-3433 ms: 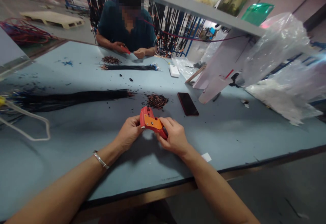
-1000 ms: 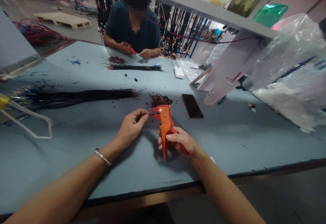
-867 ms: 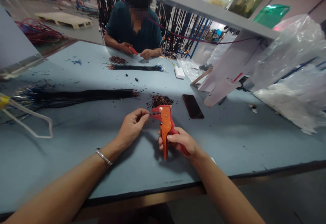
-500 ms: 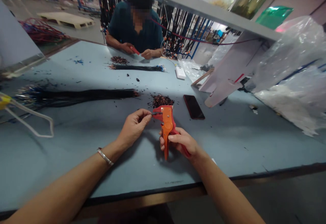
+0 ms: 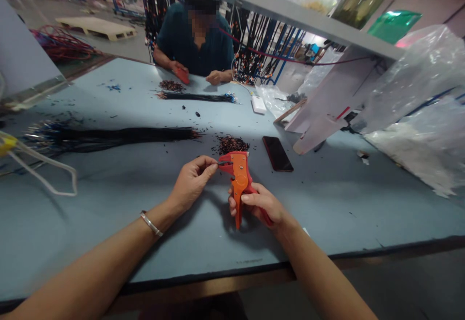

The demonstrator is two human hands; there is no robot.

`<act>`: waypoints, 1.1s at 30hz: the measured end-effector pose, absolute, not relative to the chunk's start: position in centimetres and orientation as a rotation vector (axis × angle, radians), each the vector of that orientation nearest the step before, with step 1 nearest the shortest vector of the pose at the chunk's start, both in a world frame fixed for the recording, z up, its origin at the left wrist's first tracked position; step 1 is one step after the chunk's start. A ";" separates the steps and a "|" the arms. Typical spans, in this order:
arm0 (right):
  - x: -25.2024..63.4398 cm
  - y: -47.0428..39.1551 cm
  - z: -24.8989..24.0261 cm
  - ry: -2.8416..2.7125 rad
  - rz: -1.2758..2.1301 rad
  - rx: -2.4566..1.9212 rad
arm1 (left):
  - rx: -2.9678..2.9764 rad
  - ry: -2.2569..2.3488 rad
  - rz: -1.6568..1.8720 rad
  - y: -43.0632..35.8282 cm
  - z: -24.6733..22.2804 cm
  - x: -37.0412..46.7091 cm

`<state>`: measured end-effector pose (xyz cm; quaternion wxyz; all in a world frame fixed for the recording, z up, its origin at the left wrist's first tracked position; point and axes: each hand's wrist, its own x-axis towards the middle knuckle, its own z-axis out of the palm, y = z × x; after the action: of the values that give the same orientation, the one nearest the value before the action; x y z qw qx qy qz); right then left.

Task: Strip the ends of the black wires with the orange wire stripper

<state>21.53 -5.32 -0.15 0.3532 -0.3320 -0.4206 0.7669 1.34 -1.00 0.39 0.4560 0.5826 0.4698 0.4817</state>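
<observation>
A blue-grey table (image 5: 327, 203) filled most of my view, littered with dark scraps, a dark strip along its near edge. A grey shelf (image 5: 269, 8) slanted above it, carrying clear bags and a green packet (image 5: 395, 26); at the right, large clear plastic (image 5: 417, 145) spilled over the tabletop. Beyond, on the floor, lay one pallet (image 5: 97, 28), near a tangle of red cable (image 5: 61, 43).

I counted two bundles of black wire, the longer (image 5: 127, 138) on the left and the shorter (image 5: 198, 97) farther back; two heaps of cut bits, one near (image 5: 232, 144) and one far (image 5: 172, 86); one phone (image 5: 277, 153); one white box (image 5: 258, 104).

The orange-and-red tool (image 5: 240, 174) was above the table, just in front of the near heap. The right hand (image 5: 264, 203) wrapped its handles; the left hand (image 5: 193, 182) pinched a dark piece (image 5: 222, 163) at its jaws. Opposite sat one person (image 5: 196, 43), holding a red tool (image 5: 182, 74).
</observation>
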 end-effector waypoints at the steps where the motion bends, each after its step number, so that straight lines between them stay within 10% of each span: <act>1: 21.5 -5.3 -0.1 -1.094 1.978 -0.860 | 1.441 1.155 1.189 -1.0 0.3 1.3; 33: 20.5 -6.2 0.0 -1.350 1.623 -0.982 | 1.330 1.034 1.252 -1.2 1.1 1.4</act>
<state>20.48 -6.19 -0.04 0.3956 -0.3873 -0.5327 0.6401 1.35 -1.17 1.07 0.4980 0.5495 0.4272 0.5172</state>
